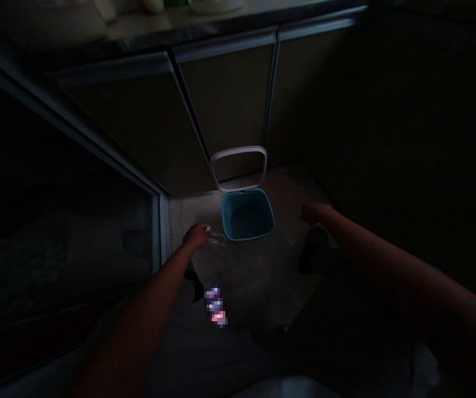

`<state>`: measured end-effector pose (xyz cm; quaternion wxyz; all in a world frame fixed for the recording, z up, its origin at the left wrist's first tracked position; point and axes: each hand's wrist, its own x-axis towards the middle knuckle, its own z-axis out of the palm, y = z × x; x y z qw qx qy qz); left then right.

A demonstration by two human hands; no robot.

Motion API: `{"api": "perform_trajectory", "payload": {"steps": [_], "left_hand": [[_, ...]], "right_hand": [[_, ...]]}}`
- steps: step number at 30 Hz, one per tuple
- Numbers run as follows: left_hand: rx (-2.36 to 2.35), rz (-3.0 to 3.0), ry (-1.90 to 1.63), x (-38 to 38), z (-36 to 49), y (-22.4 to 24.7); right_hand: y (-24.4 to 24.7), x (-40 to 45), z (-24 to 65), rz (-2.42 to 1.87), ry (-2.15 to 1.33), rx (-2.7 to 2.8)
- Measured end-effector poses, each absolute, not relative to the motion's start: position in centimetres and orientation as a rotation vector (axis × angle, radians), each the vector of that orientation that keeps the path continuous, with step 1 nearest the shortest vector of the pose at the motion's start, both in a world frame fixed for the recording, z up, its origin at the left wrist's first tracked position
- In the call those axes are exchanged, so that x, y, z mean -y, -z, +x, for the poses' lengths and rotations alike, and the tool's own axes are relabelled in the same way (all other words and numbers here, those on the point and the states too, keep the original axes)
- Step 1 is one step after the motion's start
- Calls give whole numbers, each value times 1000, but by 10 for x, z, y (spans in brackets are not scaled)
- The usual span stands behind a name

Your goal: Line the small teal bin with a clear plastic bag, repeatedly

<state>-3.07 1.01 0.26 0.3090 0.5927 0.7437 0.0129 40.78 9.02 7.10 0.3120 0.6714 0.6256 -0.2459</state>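
A teal bin (248,215) stands on the tiled floor with nothing visible inside. Its pale rim frame (239,149) is tipped up behind it, against the cabinet doors. To the left of the bin, my left hand (197,235) is closed on a thin, clear piece of plastic (218,238) that hangs toward the bin's side. My right hand (315,213) is held out to the right of the bin, touching nothing visible. Its fingers look curled, but the dim light hides whether anything is in them.
Cabinet doors (225,94) rise behind the bin under a countertop (171,22) with some containers on it. A metal-framed glass panel (157,232) is on the left. My feet and legs are below, beside a small blurred-out bright patch (215,305).
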Motion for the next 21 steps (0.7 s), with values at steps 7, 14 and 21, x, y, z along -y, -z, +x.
{"api": "perform_trajectory", "payload": {"steps": [7, 14, 21], "left_hand": [[-2149, 1590, -73, -20, -2, -62], [-1618, 1977, 66, -9, 32, -137], [-1516, 2081, 415, 16, 37, -143]], "right_hand": [[-82, -76, 404, 1959, 475, -1837], [-93, -142, 367, 2290, 792, -2063], [-140, -227, 312, 2196, 651, -2389]]}}
